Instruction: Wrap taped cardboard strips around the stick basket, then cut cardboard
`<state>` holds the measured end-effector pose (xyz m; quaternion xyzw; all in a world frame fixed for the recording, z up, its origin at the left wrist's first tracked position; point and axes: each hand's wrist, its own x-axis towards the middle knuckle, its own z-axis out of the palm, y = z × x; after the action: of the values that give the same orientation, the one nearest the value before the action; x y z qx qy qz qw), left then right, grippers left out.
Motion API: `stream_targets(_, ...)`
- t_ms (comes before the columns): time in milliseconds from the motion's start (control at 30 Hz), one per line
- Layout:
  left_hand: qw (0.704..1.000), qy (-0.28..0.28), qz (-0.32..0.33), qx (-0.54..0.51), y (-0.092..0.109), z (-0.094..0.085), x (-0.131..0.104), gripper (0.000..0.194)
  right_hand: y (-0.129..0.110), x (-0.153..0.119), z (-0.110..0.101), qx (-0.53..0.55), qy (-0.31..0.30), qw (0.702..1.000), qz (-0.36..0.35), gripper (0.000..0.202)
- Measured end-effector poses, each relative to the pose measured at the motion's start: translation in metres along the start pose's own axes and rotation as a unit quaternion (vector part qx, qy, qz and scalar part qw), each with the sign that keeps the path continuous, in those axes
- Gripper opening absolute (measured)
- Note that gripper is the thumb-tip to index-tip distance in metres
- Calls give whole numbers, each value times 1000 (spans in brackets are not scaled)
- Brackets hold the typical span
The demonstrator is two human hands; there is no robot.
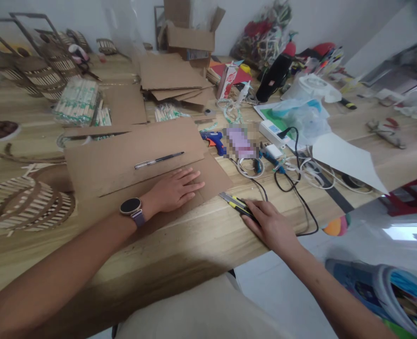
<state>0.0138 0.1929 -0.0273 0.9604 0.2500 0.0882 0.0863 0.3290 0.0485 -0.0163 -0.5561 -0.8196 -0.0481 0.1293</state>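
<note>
My left hand, with a watch on its wrist, lies flat with fingers stretched out on a cardboard sheet. A larger piece of cardboard lies just beyond it, with a pen resting on top. To the right, my right hand is closed around a yellow and black utility knife low over the table. The knife's blade end points left toward the cardboard's corner. My palm and fingers hide the back of the knife.
Past the cardboard lie a blue glue gun, a blurred-out phone, a power strip and tangled cables. Woven bamboo pieces stand at left. Cardboard is stacked behind. A bucket stands below the table's right edge.
</note>
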Motion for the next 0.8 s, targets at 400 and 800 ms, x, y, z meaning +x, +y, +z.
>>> stream_targets(400, 1000, -17, -7, 6, 3, -4, 0, 46, -16, 1, 2, -15, -6, 1000, -12, 42)
stream_targets(800, 1000, -26, -13, 3, 6, -9, 2, 45, -27, 2, 3, -18, -5, 1000, -11, 43)
